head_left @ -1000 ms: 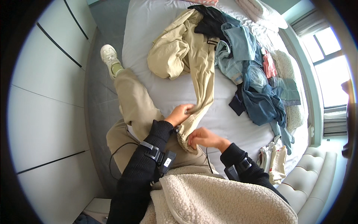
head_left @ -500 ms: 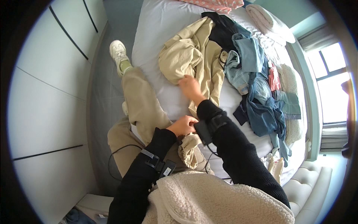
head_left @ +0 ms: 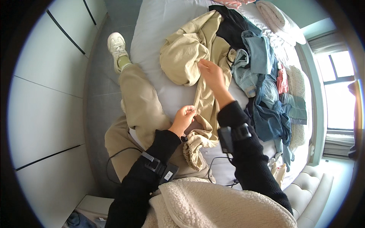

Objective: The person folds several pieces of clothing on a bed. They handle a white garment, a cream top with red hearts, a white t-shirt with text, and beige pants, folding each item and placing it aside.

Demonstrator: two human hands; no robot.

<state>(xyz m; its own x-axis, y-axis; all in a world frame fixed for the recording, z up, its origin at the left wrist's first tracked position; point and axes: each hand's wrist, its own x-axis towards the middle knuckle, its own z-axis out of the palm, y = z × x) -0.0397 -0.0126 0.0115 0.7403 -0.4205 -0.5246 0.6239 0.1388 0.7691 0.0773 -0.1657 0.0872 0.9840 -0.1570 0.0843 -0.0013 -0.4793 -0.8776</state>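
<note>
Khaki trousers [head_left: 182, 57] lie rumpled across the bed, one leg stretched toward me and ending in a gathered cuff [head_left: 195, 146] by my lap. My left hand [head_left: 184, 118] is closed in a pinch on the edge of that near leg. Farther up, my right hand [head_left: 213, 76] has its fingertips closed on a fold of the same trousers. A black garment [head_left: 230, 26] lies against their far end. To their right are light blue jeans [head_left: 260, 53] and a darker blue denim piece [head_left: 268, 119].
White bedding [head_left: 146, 49] runs along the trousers' left side. A pink garment [head_left: 281, 79], a cream knit [head_left: 297, 136] and a rolled fluffy blanket [head_left: 275, 17] are on the right. My bent leg [head_left: 140, 97] rests at the bed's left edge, near white cabinets [head_left: 49, 87]. Cables hang from my wrist straps.
My right hand has moved up and right along the trousers. My left hand has risen slightly, and more of the near leg and cuff shows between my arms.
</note>
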